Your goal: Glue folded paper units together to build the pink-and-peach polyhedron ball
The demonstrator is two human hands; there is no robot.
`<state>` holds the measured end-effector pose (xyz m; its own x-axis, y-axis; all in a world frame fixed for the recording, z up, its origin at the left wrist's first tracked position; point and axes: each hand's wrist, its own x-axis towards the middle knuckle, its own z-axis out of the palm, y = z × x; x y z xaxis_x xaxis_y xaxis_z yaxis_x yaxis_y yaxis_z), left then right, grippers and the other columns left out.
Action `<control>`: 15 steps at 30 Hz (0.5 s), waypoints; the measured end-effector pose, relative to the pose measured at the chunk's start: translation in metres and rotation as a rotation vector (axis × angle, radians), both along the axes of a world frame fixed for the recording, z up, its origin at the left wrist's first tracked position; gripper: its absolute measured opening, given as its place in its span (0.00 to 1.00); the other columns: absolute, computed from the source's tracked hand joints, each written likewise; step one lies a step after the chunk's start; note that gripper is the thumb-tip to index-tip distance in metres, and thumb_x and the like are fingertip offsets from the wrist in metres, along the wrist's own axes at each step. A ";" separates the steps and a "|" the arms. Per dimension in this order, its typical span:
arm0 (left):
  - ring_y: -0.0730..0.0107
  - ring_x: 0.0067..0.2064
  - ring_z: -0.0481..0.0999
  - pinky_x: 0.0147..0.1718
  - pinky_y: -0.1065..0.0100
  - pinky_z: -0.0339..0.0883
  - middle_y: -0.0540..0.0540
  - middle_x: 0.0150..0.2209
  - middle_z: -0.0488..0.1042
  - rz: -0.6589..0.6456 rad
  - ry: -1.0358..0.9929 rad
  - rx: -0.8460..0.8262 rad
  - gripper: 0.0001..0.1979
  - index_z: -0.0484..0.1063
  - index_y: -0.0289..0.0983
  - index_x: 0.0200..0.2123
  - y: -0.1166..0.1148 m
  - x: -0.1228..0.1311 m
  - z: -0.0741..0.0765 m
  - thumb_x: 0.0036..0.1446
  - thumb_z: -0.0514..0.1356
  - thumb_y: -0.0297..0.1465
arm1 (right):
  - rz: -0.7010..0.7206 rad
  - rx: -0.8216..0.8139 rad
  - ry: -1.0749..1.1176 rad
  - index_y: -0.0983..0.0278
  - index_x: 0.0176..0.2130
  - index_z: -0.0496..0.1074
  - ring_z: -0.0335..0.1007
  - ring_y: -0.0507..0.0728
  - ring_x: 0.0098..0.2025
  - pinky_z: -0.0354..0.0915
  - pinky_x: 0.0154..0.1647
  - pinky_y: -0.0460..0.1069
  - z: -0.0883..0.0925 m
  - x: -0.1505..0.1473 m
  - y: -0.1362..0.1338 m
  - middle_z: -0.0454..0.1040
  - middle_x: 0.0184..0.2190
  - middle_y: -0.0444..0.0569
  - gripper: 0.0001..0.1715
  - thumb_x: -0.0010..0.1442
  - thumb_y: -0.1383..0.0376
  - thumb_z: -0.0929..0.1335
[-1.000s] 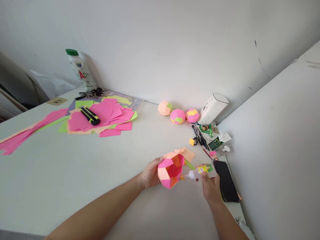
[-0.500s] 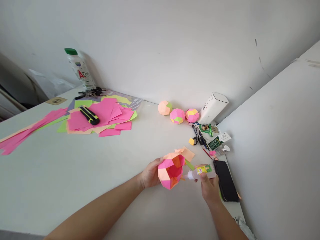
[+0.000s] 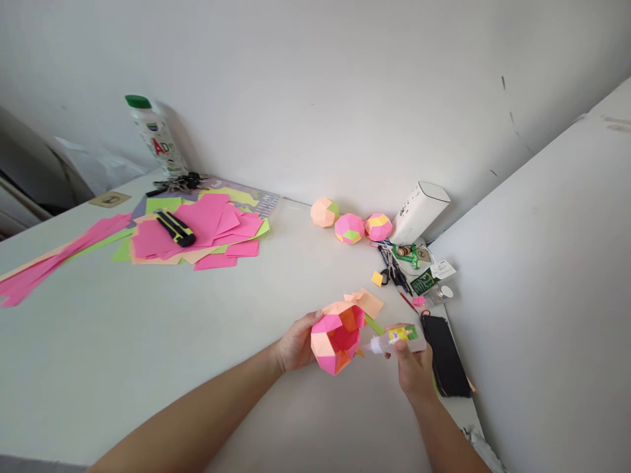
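My left hand [image 3: 298,343] holds a partly open paper ball [image 3: 325,345] of pink and peach facets, its hollow side turned to the right. The thumb lies on the ball's upper left; the other fingers are hidden behind it. In my right hand [image 3: 411,368] is a clear glue bottle [image 3: 400,338] with a yellow and green label, lying sideways. Its white nozzle points left and meets the ball's right edge; I cannot tell whether it touches. Behind the ball lie peach paper pieces [image 3: 371,303] and a green strip [image 3: 373,324].
Finished paper balls [image 3: 349,228] sit by the wall beside a white box [image 3: 420,211]. Scissors [image 3: 389,270], a small jar [image 3: 438,295] and a black phone [image 3: 446,358] line the right side. Leftward are a paper pile [image 3: 211,226], a box cutter [image 3: 176,228], keys [image 3: 180,182] and a bottle [image 3: 158,138].
Almost nothing differs. The glue bottle and my right hand have shifted very slightly to the right, and the ball stays in place in my left hand.
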<state>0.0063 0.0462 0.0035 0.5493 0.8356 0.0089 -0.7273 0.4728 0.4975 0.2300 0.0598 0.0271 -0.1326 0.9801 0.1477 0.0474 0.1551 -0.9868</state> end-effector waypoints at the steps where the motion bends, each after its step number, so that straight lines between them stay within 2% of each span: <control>1: 0.48 0.45 0.72 0.46 0.49 0.61 0.32 0.46 0.72 -0.003 -0.011 0.005 0.28 0.66 0.31 0.53 0.000 0.000 0.000 0.55 0.55 0.44 | -0.006 0.001 -0.006 0.64 0.33 0.73 0.66 0.54 0.24 0.65 0.22 0.48 0.001 0.000 0.000 0.71 0.26 0.49 0.18 0.54 0.51 0.69; 15: 0.49 0.45 0.71 0.46 0.51 0.61 0.33 0.46 0.72 0.000 0.035 -0.018 0.28 0.66 0.32 0.53 0.000 -0.001 -0.001 0.54 0.55 0.45 | -0.016 0.009 0.014 0.64 0.31 0.73 0.63 0.52 0.23 0.63 0.21 0.48 0.000 -0.002 -0.001 0.71 0.26 0.48 0.18 0.53 0.51 0.70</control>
<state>0.0056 0.0467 0.0020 0.5488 0.8355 -0.0255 -0.7097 0.4818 0.5140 0.2278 0.0585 0.0276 -0.1150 0.9807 0.1581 0.0365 0.1632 -0.9859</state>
